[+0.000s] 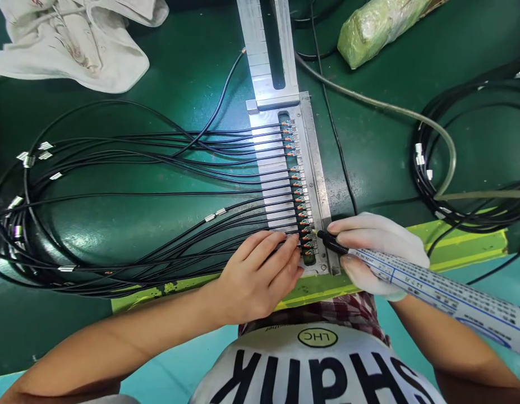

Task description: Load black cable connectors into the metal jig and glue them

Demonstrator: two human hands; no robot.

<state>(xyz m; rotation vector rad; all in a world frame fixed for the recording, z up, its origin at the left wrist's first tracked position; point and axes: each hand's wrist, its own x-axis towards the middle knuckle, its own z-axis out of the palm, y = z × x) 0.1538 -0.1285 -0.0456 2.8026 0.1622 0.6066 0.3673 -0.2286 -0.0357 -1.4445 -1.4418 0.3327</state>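
My left hand [260,275] is bare and lies over the lower black cables [238,235]. Its bent fingers close on a cable beside the slotted metal fixture [279,207]. In a white glove, my right hand [380,247] grips a white tube [436,289] covered in printed characters. The tube's black tip [327,238] points left, close to the lower connectors [307,237]; I cannot tell whether it touches them. Several cables lie side by side across the fixture. Their ends, with small orange and blue wires, sit in a row along the slot.
Coiled cables with silvery tags [28,163] lie at the left, and another coil [419,157] at the right. A white cloth [87,45] rests at the upper left. Further back are a green wrapped bundle [369,31] and a pale hose [381,105]. Yellow-green tape [461,238] marks the table edge.
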